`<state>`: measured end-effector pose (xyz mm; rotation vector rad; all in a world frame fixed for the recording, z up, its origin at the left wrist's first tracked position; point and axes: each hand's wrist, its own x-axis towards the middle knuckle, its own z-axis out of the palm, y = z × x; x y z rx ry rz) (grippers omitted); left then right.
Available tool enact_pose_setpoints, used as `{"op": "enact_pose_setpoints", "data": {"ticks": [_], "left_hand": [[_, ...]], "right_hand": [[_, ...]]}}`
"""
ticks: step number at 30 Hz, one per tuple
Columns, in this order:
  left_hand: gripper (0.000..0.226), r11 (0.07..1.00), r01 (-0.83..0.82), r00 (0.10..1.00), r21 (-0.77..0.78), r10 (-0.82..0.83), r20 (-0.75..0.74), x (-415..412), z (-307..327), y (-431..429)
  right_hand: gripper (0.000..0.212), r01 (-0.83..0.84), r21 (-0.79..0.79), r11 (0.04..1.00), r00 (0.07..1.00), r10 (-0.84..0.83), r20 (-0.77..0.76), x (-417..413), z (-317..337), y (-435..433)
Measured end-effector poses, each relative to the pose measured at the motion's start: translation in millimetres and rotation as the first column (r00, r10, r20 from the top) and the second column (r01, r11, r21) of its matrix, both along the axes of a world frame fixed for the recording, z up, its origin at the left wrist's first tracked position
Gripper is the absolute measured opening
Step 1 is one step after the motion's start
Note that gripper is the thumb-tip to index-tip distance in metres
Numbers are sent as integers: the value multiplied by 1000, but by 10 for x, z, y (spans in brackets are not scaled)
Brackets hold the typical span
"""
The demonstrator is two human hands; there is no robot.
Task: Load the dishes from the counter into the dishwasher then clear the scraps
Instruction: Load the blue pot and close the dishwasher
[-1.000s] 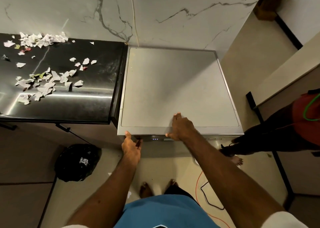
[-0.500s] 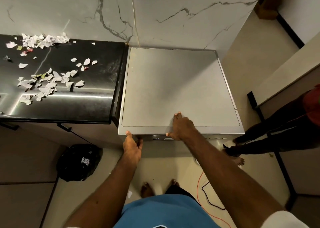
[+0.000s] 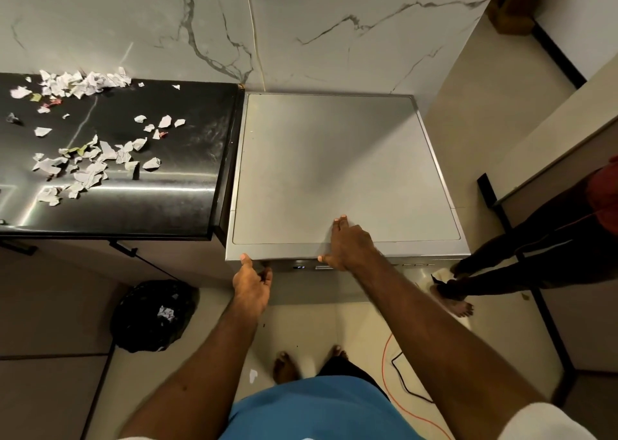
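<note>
Dishwasher (image 3: 334,172), seemingly closed; two hands (image 3: 251,284) (image 3: 349,245)

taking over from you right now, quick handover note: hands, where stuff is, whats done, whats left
Left hand: open, thumb at the front left corner of the dishwasher, holding nothing.
Right hand: open, flat on the dishwasher top near its front edge.
Things: no dishes show on the counter; the dishwasher door looks closed. Paper scraps lie scattered over the counter. The bin bag on the floor below holds one scrap.
Done: loading, apparently.
Left: clear the scraps, probably into the bag.
</note>
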<state>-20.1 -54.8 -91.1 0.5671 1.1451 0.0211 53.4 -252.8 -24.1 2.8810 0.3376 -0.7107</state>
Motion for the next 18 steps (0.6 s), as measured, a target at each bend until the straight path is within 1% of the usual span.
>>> {"op": "enact_pose_setpoints", "data": {"ticks": [4, 9, 14, 16, 18], "left_hand": [[41, 1000, -2, 1000, -17, 2, 16, -6, 46, -11], [45, 999, 35, 999, 3, -35, 12, 3, 53, -46], [49, 992, 126, 992, 27, -126, -7, -57, 25, -17], [46, 985, 159, 987, 60, -156, -45, -81, 52, -14], [45, 957, 240, 965, 161, -218, -144, -99, 113, -47]], "right_hand": [[113, 10, -3, 1000, 1000, -10, -10, 0, -6, 2], [114, 14, 15, 1000, 1000, -14, -10, -13, 6, 0], [112, 2, 19, 1000, 1000, -2, 25, -39, -2, -18], [110, -5, 33, 999, 999, 3, 47, -45, -24, -32], [110, 9, 74, 997, 998, -14, 60, -60, -50, -53]]}}
